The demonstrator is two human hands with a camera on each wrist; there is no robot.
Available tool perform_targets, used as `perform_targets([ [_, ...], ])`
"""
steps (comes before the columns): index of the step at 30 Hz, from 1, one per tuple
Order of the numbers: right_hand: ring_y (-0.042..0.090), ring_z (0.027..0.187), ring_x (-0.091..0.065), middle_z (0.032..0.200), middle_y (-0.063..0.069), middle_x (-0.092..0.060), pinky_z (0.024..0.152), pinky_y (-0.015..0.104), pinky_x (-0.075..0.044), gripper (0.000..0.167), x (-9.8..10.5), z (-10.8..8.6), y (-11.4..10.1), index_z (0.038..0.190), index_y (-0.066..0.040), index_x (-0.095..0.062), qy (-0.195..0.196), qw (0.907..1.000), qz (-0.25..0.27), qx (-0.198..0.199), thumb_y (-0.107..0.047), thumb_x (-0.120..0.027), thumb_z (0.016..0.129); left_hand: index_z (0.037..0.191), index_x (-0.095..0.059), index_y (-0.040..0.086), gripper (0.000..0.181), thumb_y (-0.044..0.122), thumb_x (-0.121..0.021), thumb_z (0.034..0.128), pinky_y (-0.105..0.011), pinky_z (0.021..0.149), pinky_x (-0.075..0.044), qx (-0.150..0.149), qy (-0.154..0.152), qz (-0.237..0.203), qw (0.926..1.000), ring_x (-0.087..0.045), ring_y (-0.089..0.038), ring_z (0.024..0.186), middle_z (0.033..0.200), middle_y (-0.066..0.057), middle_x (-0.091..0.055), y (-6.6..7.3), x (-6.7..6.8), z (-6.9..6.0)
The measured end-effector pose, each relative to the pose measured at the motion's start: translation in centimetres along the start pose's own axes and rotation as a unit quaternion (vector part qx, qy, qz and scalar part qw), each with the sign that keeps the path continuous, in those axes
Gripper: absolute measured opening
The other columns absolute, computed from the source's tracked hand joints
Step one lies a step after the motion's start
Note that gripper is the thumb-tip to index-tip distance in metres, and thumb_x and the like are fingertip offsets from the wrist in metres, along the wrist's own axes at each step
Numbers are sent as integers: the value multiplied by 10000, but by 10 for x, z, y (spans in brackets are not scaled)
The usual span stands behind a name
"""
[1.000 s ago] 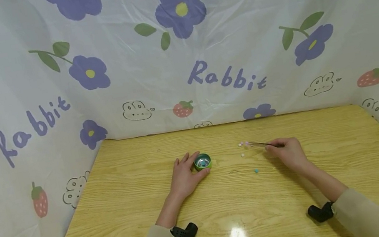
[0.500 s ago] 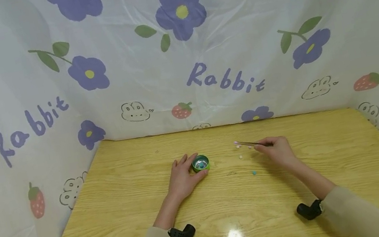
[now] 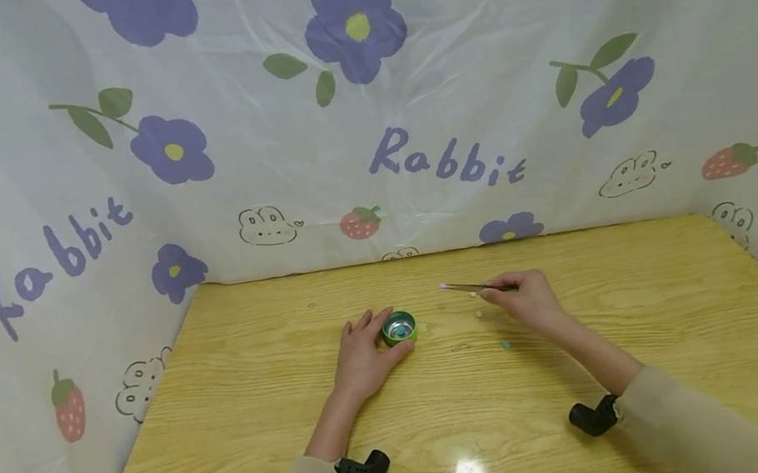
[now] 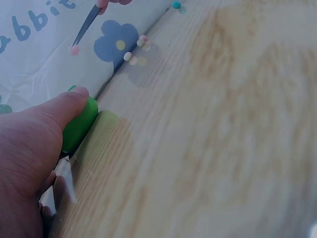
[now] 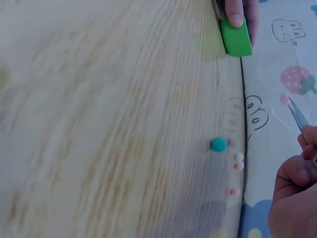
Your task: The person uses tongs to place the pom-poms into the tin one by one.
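In the head view, tweezers (image 3: 472,287) are pinched in the right hand (image 3: 531,301), and the cup (image 3: 397,317) is gripped to their left between thumb and fingers of the left hand (image 3: 361,360). In the left wrist view, the pink bead (image 4: 75,50) is held raised at the tweezers' tips; through slackened pressure, it could be dropped.
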State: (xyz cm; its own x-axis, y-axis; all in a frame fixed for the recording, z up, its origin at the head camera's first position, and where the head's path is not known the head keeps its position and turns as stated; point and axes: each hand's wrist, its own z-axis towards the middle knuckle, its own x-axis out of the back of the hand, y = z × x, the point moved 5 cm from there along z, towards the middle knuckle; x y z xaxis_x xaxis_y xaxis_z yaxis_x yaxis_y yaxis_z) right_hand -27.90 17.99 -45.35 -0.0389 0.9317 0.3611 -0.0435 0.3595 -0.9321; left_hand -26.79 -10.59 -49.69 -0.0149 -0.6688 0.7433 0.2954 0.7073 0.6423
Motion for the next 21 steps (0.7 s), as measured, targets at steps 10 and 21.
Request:
perform_targets([
  [10, 131, 583, -430, 921, 136, -720, 508, 253, -364, 198, -17, 0, -9, 1092, 55, -770, -155, 9995, -30, 290, -89, -728, 961, 1499, -552, 122, 697, 418, -786, 912, -567, 1237, -134, -44, -6, -23, 10000, -383, -377, 1460, 1490, -217, -521, -1, 0, 0],
  [21, 119, 562, -448, 886, 95, -723, 503, 232, -385, 159, -45, -2, -9, 1054, 49, -777, -337, 9990, 145, 273, -60, -733, 946, 1499, -552, 125, 706, 431, -787, 908, -561, 1237, -146, -20, -21, 44, 10000, -389, -379, 1456, 1490, -217, -521, 0, 1, -1],
])
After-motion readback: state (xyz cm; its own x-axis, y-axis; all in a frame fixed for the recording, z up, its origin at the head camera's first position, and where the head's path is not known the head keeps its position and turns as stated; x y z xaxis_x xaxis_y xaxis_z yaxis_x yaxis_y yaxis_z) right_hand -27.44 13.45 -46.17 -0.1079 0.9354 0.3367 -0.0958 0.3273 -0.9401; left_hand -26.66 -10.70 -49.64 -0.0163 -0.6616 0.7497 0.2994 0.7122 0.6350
